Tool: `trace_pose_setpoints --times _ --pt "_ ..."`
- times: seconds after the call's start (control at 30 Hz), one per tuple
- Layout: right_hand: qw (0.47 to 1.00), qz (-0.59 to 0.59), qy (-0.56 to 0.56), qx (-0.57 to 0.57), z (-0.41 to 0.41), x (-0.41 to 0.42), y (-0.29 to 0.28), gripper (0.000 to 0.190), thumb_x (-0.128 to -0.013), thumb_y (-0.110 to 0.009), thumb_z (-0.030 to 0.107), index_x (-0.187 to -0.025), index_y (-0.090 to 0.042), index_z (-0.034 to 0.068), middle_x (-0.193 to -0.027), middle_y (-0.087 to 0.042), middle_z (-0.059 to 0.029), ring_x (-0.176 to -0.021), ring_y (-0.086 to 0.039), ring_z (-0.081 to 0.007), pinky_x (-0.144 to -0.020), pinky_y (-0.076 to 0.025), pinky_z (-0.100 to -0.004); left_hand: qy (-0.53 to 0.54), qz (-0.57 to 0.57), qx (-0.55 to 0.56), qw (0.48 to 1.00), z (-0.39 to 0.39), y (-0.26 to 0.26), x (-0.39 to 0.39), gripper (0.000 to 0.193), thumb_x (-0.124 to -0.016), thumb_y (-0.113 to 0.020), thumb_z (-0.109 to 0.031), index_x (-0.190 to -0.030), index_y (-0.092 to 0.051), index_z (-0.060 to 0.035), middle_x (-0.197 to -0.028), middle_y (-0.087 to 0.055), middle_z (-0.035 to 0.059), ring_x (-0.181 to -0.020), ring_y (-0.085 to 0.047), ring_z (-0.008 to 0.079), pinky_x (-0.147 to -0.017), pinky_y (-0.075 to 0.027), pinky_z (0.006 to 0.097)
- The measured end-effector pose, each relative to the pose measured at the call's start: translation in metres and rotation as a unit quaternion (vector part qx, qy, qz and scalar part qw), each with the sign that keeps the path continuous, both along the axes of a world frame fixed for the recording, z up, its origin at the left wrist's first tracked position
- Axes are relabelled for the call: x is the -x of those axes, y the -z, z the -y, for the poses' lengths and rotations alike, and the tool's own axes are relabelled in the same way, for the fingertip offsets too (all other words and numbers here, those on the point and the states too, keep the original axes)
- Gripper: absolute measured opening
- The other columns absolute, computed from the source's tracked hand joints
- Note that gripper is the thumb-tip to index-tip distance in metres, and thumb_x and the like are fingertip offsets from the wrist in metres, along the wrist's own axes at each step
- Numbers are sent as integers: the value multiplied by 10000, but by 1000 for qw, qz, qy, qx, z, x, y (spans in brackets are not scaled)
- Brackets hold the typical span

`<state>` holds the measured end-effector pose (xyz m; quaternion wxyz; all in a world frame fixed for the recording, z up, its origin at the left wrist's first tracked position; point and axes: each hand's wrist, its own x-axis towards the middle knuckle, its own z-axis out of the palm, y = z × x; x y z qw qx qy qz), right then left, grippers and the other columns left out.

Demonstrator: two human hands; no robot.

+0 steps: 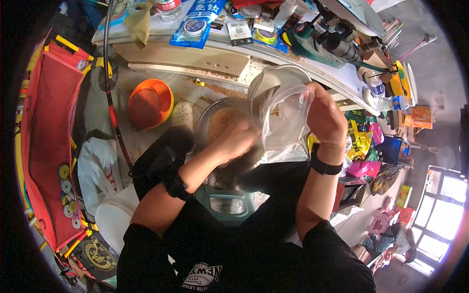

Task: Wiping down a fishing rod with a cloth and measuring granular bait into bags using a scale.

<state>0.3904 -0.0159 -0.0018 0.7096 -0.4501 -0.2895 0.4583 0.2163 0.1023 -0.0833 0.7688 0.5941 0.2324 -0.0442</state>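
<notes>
My right hand [326, 115] grips the edge of a clear plastic bag [287, 124] whose mouth is spread wide. Behind the bag is a round metal pot [280, 69], partly covered by it, with some grain inside. My left hand [240, 137], blurred, is over a metal bowl [205, 113] that contains brown granular material [220, 122]. The left fingers are curled beside the bag's left edge. Whether they hold anything is hidden. Both wrists wear dark bands.
An orange bucket [163, 95] and a pale clog [182, 114] are left of the bowl. A fishing rod [110, 99] stands nearby. The cluttered white table [234, 38] runs along the front. Spilled grain [223, 91] marks the floor. Another person [401, 240] is far right.
</notes>
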Motion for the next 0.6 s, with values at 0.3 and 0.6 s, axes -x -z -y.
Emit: trace_pose_setpoints --times 0.3,0.6 --pt "799 599 43 22 -3 -23 13 387 -726 -662 78 -1088 -553 -9 -1058 -587 -109 -1007 -557 -267 -874 -434 -342 42 -29 31 998 -10 2 4 173 -900 -429 -129 -805 -543 -38 -537 -418 -27 -422 -390 64 -392 -293 240" --pt "704 676 -66 206 -8 -9 60 550 -766 -576 84 -1300 -446 104 -1017 -599 -118 -950 -583 -250 -829 -448 -348 73 -14 -30 997 -11 -1 11 207 -891 -471 -160 -821 -558 14 -557 -459 -12 -426 -406 77 -390 -307 240"
